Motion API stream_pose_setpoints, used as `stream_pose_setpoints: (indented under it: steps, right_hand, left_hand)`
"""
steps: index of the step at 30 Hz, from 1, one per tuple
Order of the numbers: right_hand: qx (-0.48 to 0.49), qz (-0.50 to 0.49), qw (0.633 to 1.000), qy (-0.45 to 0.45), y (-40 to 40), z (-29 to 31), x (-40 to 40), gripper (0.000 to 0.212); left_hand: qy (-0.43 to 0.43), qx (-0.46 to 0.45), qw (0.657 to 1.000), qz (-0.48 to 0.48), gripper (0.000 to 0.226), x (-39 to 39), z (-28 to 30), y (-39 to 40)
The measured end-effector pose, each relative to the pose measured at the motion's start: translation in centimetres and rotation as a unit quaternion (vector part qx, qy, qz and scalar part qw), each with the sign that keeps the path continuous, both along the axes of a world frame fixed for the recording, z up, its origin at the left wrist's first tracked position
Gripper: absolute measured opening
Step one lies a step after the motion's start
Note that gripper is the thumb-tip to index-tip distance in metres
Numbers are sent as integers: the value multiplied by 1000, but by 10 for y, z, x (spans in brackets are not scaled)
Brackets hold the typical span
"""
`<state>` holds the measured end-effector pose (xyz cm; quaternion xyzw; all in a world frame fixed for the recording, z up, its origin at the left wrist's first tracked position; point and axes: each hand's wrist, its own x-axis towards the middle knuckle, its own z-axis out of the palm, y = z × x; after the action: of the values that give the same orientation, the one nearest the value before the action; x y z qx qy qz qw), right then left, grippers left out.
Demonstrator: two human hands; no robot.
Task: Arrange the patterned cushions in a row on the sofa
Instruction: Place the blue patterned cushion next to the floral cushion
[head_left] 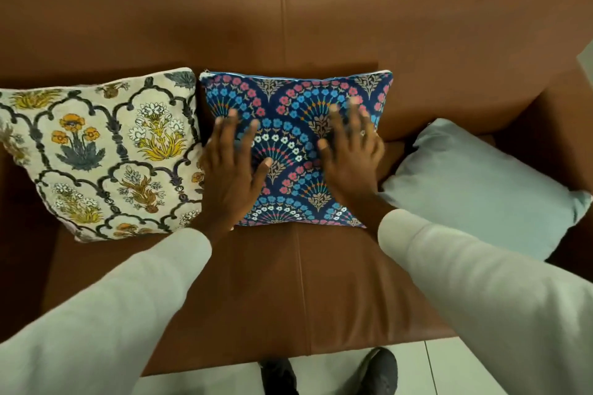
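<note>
Blue cushion (295,125) propped against the sofa (321,282) back, centre, just right of the cream cushion (106,154); plain cushion (481,186) lying near right, apart. Left hand (237,163) and right hand (349,151) flat on the blue face, fingers spread, grasping nothing. Recommended: press evenly with both palms, square the top edge level with its neighbour, avoid skewing.

A dark blue cushion (296,125) printed with fans of pink, blue and white flowers leans against the backrest of the brown sofa (321,26), at the middle of the seat. Just to its left a cream cushion (102,151) with yellow and orange flowers in dark scalloped frames leans the same way, their near edges touching or nearly so.
</note>
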<state>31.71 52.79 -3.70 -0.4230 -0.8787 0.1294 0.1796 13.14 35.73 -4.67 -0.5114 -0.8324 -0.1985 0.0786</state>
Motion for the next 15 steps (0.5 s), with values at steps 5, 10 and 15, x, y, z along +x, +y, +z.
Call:
stream_pose_setpoints:
  steps: [5,10,15]
  right_hand:
    - [18,99,990,-101,-11,-30,-20,71]
    - [-158,-5,985,-68,19,-40,13,88]
    - [-285,-57,956,-39,42,-49,86,85]
  left_hand:
    - [33,-109,993,-39,72,-17,-8,34]
    - [-118,-81,985,94,90,3,-20,38]
    - [-88,32,975,200,80,67,-6,67]
